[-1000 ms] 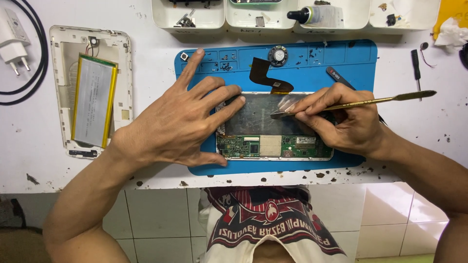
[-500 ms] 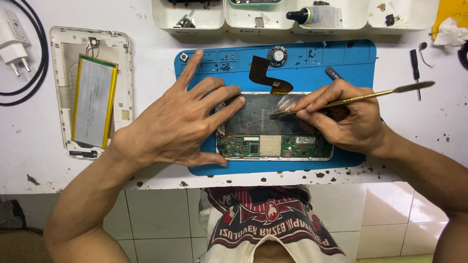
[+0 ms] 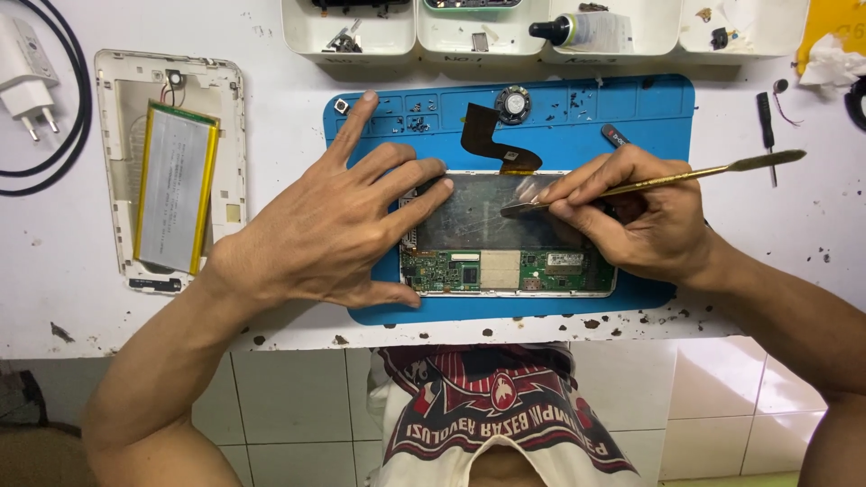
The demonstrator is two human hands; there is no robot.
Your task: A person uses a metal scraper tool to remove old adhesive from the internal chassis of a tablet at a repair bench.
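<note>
**Right now, a metal spatula meets an opened tablet**

Squarely in the middle of the blue work mat (image 3: 631, 108) lies the opened tablet (image 3: 505, 239), its long axis running left to right across the bench, green circuit board (image 3: 505, 271) along the near edge and a dark, shiny panel above it. A brown flex ribbon (image 3: 483, 135) curls up from its far edge.

The right hand (image 3: 640, 221) is the working one. Its fingers are pinched closed around a slim metal spatula (image 3: 667, 180), held like a pen; the handle slants up and away to the right, while the flat tip rests on the dark panel near its far edge, pointing left. So the tablet lies just left of and under those fingertips, and the tool's line runs almost along the tablet's length.

The left hand (image 3: 338, 230) is spread wide and flat, holding nothing, with its fingertips pressing on the tablet's left end and the index finger stretched out over the mat.

Further out, a white back cover (image 3: 113, 162) with a silver battery (image 3: 173, 191) lies well to the left on the white bench (image 3: 271, 90), beside a white charger plug (image 3: 25, 86). White trays (image 3: 347, 45) line the far edge, one holding a small glue bottle (image 3: 577, 30). A small round speaker (image 3: 513, 104) sits on the mat's far side.
</note>
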